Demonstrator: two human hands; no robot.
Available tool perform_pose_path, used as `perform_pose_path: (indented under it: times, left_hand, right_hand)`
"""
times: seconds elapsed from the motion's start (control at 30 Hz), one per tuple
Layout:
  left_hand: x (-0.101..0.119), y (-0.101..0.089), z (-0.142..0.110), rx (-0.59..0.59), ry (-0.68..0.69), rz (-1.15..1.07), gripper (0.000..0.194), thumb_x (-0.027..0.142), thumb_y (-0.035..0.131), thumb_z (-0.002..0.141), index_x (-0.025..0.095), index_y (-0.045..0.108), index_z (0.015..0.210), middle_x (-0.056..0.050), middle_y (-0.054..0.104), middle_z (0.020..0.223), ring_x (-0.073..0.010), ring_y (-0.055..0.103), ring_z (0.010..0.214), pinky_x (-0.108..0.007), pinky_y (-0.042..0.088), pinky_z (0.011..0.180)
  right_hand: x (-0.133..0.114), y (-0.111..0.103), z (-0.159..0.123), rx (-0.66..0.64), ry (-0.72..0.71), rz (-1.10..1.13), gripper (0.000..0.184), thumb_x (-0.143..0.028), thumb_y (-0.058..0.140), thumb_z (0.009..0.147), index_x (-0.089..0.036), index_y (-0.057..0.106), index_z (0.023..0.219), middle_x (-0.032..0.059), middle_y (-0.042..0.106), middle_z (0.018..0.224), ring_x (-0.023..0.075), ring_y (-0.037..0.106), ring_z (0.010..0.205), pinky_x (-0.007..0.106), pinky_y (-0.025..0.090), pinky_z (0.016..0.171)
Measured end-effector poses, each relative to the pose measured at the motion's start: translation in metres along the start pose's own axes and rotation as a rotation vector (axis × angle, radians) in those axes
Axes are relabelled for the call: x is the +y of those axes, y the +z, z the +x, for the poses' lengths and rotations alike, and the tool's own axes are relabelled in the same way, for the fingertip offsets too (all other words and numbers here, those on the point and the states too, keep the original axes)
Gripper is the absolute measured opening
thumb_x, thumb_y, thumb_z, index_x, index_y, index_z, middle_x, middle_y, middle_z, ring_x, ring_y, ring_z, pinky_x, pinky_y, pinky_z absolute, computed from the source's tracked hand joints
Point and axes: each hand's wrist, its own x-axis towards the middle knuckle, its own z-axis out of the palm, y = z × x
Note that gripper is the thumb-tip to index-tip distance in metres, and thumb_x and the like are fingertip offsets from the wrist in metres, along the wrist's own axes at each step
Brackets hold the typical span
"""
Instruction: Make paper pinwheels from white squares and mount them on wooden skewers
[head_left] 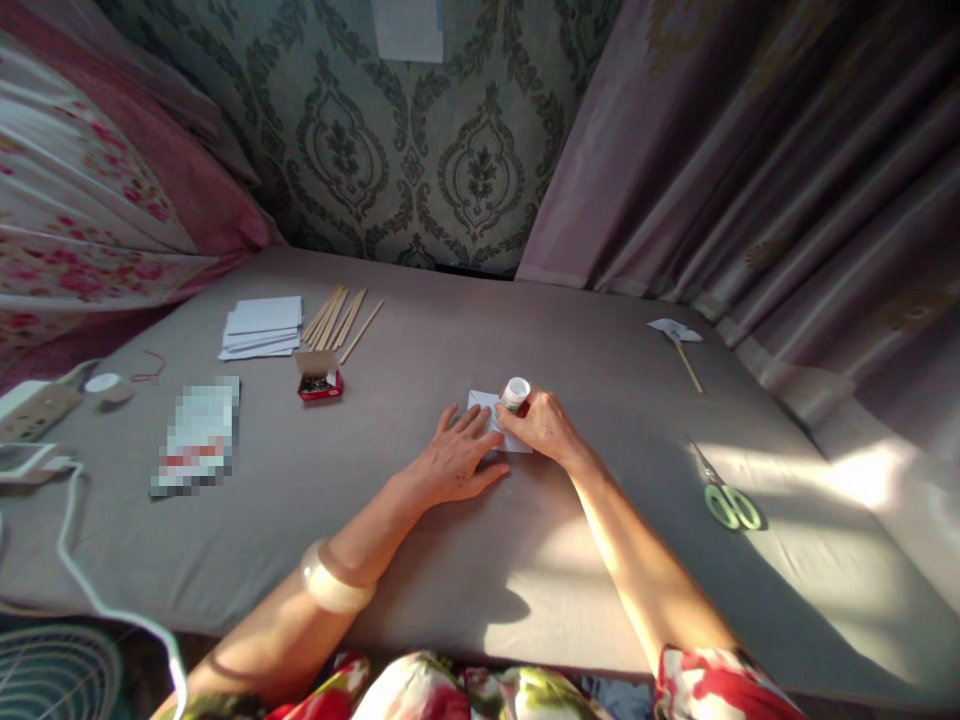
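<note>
Flat on the grey cloth in the middle lies a small white paper (481, 400), partly covered by both hands. My left hand (456, 465) is spread with its fingers pressing on the paper's left side. A white glue stick (515, 396) is gripped in my right hand (546, 425) and stands almost upright over the paper, its round white end up. The end against the paper is hidden. Far to the right lies a white paper pinwheel (675, 330) on a wooden stick. Nearer to me are green-handled scissors (726, 500), slightly apart at the handles.
At the left rear are a stack of white paper (262, 325), several wooden sticks (326, 318) and a small red box (321, 380) of tiny metal pieces. A blurred packet (199, 435), a white cap (109, 388), a power strip (37, 410) and a white cable (94, 590) are further left.
</note>
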Motion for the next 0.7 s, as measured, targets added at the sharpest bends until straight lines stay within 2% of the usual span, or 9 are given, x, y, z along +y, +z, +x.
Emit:
perform_pose_path:
  times: [0.17, 0.33, 0.43, 0.53, 0.6, 0.7]
  left_hand:
    - [-0.0006, 0.0008, 0.0003, 0.009, 0.006, 0.013, 0.041, 0.049, 0.044, 0.089, 0.022, 0.056, 0.116, -0.015, 0.039, 0.145, -0.0324, 0.034, 0.135, -0.060, 0.019, 0.108]
    - [0.0006, -0.0006, 0.0002, 0.010, 0.003, 0.002, 0.040, 0.048, 0.046, 0.088, 0.023, 0.057, 0.116, -0.015, 0.040, 0.144, -0.0327, 0.035, 0.134, -0.061, 0.020, 0.107]
    - [0.0013, -0.0018, 0.0005, 0.004, -0.005, 0.006, 0.039, 0.048, 0.046, 0.088, 0.023, 0.057, 0.116, -0.015, 0.041, 0.144, -0.0327, 0.035, 0.134, -0.061, 0.020, 0.108]
    - [0.0007, -0.0015, 0.0006, 0.004, -0.002, 0.016, 0.040, 0.048, 0.045, 0.088, 0.022, 0.057, 0.117, -0.016, 0.039, 0.145, -0.0330, 0.035, 0.134, -0.061, 0.019, 0.108]
    - [0.0003, -0.0010, 0.0007, 0.003, 0.006, 0.018, 0.041, 0.049, 0.044, 0.089, 0.022, 0.057, 0.117, -0.016, 0.039, 0.145, -0.0330, 0.034, 0.134, -0.060, 0.019, 0.108]
    - [0.0004, -0.0011, 0.0009, -0.006, -0.002, 0.015, 0.041, 0.049, 0.044, 0.089, 0.022, 0.057, 0.117, -0.015, 0.041, 0.144, -0.0331, 0.034, 0.134, -0.061, 0.018, 0.108]
  right_hand:
    - [0.0007, -0.0024, 0.0005, -0.056, 0.009, 0.046, 0.020, -0.034, 0.056, 0.078, -0.016, 0.064, 0.081, 0.0026, 0.065, 0.068, 0.0144, 0.059, 0.061, 0.021, 0.042, 0.059]
    - [0.0020, -0.0002, 0.0018, -0.019, 0.022, 0.052, 0.020, -0.033, 0.057, 0.077, -0.015, 0.065, 0.082, 0.0028, 0.066, 0.069, 0.0148, 0.060, 0.063, 0.021, 0.042, 0.060]
    - [0.0032, 0.0000, 0.0016, -0.042, -0.016, 0.068, 0.021, -0.034, 0.056, 0.078, -0.015, 0.065, 0.082, 0.0020, 0.065, 0.069, 0.0142, 0.059, 0.062, 0.021, 0.042, 0.060]
    - [0.0039, -0.0006, 0.0027, -0.068, 0.012, 0.054, 0.021, -0.034, 0.056, 0.078, -0.016, 0.065, 0.080, 0.0010, 0.063, 0.065, 0.0134, 0.057, 0.059, 0.020, 0.041, 0.057]
    - [0.0039, -0.0002, 0.0034, -0.043, 0.034, 0.040, 0.022, -0.035, 0.056, 0.078, -0.015, 0.065, 0.078, 0.0009, 0.062, 0.063, 0.0132, 0.056, 0.058, 0.021, 0.040, 0.056]
    - [0.0039, 0.0002, 0.0032, -0.020, -0.010, 0.066, 0.021, -0.033, 0.056, 0.078, -0.015, 0.065, 0.081, 0.0016, 0.063, 0.067, 0.0135, 0.057, 0.061, 0.021, 0.041, 0.059]
